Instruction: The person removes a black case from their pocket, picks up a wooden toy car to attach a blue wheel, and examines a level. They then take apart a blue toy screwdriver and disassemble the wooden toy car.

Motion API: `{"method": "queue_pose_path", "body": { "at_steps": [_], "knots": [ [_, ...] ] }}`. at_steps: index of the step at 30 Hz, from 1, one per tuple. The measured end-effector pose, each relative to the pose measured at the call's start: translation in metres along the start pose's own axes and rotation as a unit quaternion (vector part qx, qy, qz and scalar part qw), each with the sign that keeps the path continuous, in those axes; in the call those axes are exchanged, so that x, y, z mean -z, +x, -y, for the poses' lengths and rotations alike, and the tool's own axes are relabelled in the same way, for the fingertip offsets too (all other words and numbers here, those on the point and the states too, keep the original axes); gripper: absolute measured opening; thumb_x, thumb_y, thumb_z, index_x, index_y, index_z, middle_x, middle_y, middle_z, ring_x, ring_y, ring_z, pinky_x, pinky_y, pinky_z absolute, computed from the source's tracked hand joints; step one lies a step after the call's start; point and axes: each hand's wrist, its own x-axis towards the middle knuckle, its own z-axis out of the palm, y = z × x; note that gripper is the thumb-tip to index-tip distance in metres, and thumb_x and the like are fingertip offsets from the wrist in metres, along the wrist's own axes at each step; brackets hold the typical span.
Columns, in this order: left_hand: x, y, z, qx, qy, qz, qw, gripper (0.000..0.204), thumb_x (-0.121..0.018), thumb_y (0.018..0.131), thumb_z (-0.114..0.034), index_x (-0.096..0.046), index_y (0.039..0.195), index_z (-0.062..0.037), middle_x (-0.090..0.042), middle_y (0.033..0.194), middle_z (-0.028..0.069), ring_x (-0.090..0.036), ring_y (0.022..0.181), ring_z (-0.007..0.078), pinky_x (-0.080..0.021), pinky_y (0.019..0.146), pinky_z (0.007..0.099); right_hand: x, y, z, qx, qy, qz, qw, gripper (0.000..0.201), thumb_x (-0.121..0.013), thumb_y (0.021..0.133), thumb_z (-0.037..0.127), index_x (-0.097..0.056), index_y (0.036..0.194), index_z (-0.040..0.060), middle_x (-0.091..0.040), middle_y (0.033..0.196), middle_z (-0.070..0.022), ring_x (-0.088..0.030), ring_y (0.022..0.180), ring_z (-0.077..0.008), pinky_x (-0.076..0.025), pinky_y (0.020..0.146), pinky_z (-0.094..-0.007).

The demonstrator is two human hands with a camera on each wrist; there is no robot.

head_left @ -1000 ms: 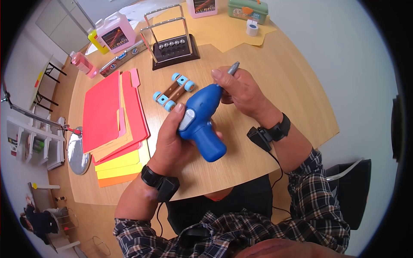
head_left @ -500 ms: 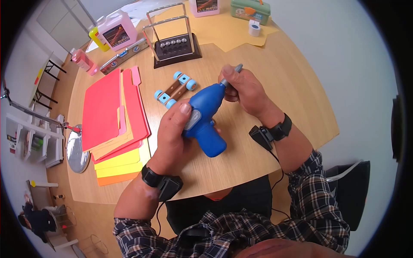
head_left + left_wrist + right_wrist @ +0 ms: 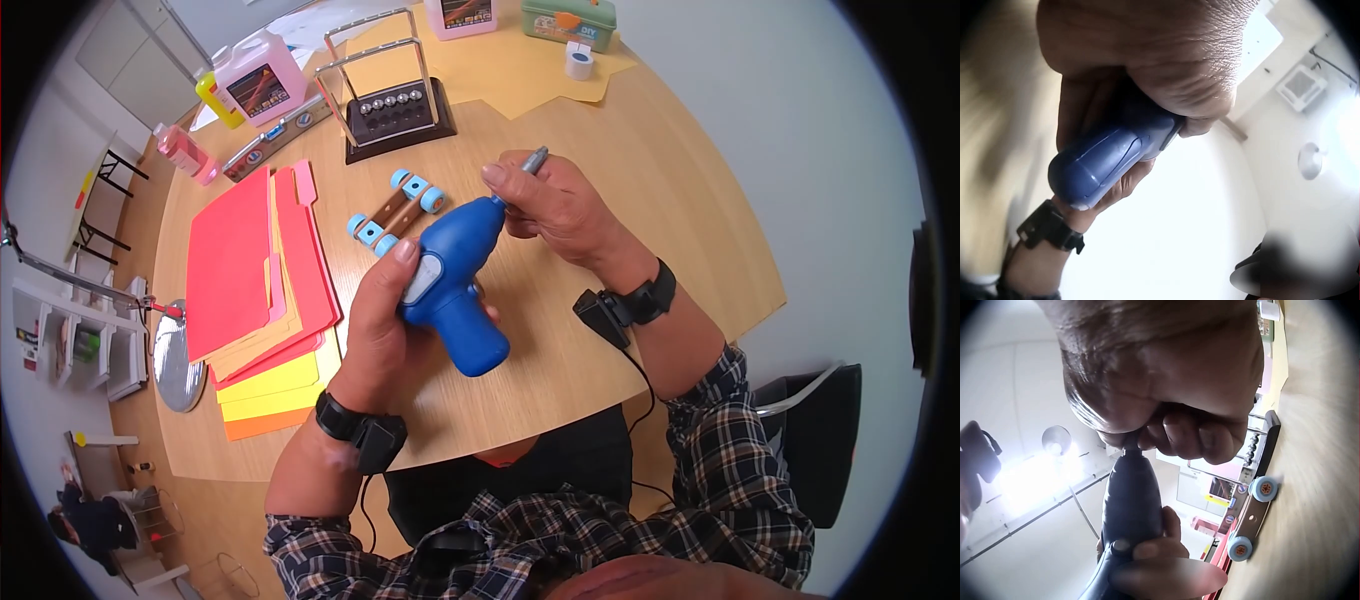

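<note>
A blue toy power drill (image 3: 465, 245) is held above the table in the head view, nose toward the upper right. My left hand (image 3: 378, 310) grips its body, thumb beside the pale oval panel. At the nose my right hand (image 3: 562, 208) pinches a grey bit (image 3: 537, 160), whose tip sticks out past the thumb. Seen from the left wrist, the drill's handle (image 3: 1094, 165) points toward the camera below the palm. In the right wrist view, curled fingers (image 3: 1175, 434) close around the bit just over the tapered nose.
Behind the drill stands a brown toy car chassis (image 3: 397, 210) with light blue wheels. Coloured folders (image 3: 235, 270) lie at left. Farther back are a Newton's cradle (image 3: 400, 120), a spirit level (image 3: 277, 137), pink jugs (image 3: 262, 80), a tape roll (image 3: 579, 62) and a green box (image 3: 570, 22).
The drill and both hands shifted slightly up and right, then back left. The right fingers, briefly farther up the bit with its shaft showing, are again close to the nose.
</note>
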Motion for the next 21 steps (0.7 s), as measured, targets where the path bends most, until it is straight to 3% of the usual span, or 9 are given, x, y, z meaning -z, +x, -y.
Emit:
{"method": "queue_pose_path", "body": {
  "at_steps": [5,9,11,12,15,16,18,19,21],
  "knots": [
    [0.005,0.001,0.002,0.057,-0.117,-0.002,0.991,0.071,-0.061,0.105,-0.057,-0.053,0.15,-0.0019,-0.068,0.116,0.0138,-0.073,0.093,0.0259,-0.067,0.082,0.0505,-0.003,-0.002,0.002,-0.001,-0.002,-0.001,1.0,0.05,-0.068,0.11,0.047,-0.056,0.077,0.0117,-0.045,0.068,0.0049,-0.041,0.059,-0.0065,-0.033,0.051,-0.0255],
    [0.006,-0.002,-0.001,-0.088,0.126,-0.024,0.988,0.06,-0.072,0.103,-0.045,-0.06,0.14,0.001,-0.072,0.115,0.016,-0.076,0.099,0.0265,-0.065,0.09,0.0436,-0.001,-0.002,0.003,-0.021,-0.015,-0.01,1.0,0.055,-0.069,0.107,0.055,-0.055,0.074,0.0137,-0.042,0.063,0.0067,-0.038,0.055,-0.0054,-0.031,0.049,-0.0255],
    [0.02,0.002,0.005,-0.198,0.318,-0.044,0.926,0.061,-0.085,0.096,-0.034,-0.061,0.139,0.0008,-0.076,0.119,0.018,-0.079,0.099,0.0287,-0.064,0.088,0.0387,0.001,-0.003,0.001,-0.032,-0.025,-0.019,0.999,0.057,-0.069,0.106,0.058,-0.055,0.072,0.0145,-0.043,0.062,0.007,-0.038,0.054,-0.0053,-0.03,0.048,-0.0258],
    [0.019,0.001,0.003,-0.199,0.319,-0.043,0.926,0.061,-0.085,0.096,-0.034,-0.061,0.139,0.0008,-0.076,0.119,0.018,-0.079,0.099,0.0287,-0.064,0.088,0.0387,0.002,-0.003,0.001,-0.043,-0.035,-0.028,0.998,0.059,-0.069,0.105,0.061,-0.054,0.07,0.0153,-0.043,0.061,0.0073,-0.038,0.053,-0.0051,-0.029,0.047,-0.0261],
    [0.017,-0.001,-0.005,-0.365,0.601,-0.02,0.71,0.07,-0.094,0.086,-0.034,-0.063,0.14,-0.0031,-0.078,0.115,0.021,-0.082,0.094,0.0323,-0.065,0.08,0.0387,-0.003,0.0,0.003,-0.056,-0.053,-0.035,0.996,0.059,-0.07,0.105,0.059,-0.055,0.069,0.0149,-0.044,0.06,0.0063,-0.039,0.051,-0.0055,-0.029,0.045,-0.0268],
    [0.018,0.0,-0.007,-0.365,0.601,-0.019,0.71,0.07,-0.094,0.086,-0.034,-0.063,0.14,-0.0031,-0.078,0.115,0.021,-0.082,0.094,0.0323,-0.065,0.08,0.0387,-0.004,0.001,0.005,-0.056,-0.053,-0.036,0.996,0.059,-0.07,0.105,0.059,-0.055,0.069,0.0149,-0.044,0.06,0.0063,-0.039,0.051,-0.0055,-0.029,0.045,-0.0268],
    [0.017,0.001,-0.009,-0.409,0.652,-0.02,0.638,0.072,-0.095,0.086,-0.035,-0.061,0.142,-0.0036,-0.078,0.117,0.0215,-0.082,0.095,0.0329,-0.065,0.082,0.0395,-0.007,0.0,0.008,-0.067,-0.03,-0.04,0.996,0.055,-0.071,0.105,0.053,-0.056,0.07,0.0138,-0.046,0.06,0.0056,-0.039,0.05,-0.0057,-0.03,0.045,-0.0267],
    [0.016,0.0,-0.008,-0.409,0.652,-0.019,0.638,0.072,-0.095,0.086,-0.035,-0.061,0.142,-0.0036,-0.078,0.117,0.0215,-0.082,0.095,0.0329,-0.065,0.082,0.0395,-0.007,0.0,0.008,-0.067,-0.03,-0.041,0.996,0.055,-0.071,0.105,0.053,-0.056,0.07,0.0138,-0.046,0.06,0.0056,-0.039,0.05,-0.0057,-0.03,0.045,-0.0267],
    [0.013,-0.004,-0.005,-0.346,0.585,-0.033,0.733,0.071,-0.094,0.087,-0.032,-0.061,0.142,-0.0029,-0.077,0.119,0.0212,-0.081,0.098,0.0301,-0.065,0.085,0.0383,-0.008,0.0,0.008,-0.066,-0.003,-0.038,0.997,0.051,-0.07,0.106,0.048,-0.057,0.071,0.0136,-0.047,0.061,0.0049,-0.038,0.05,-0.0055,-0.03,0.045,-0.0264]
  ]
}}
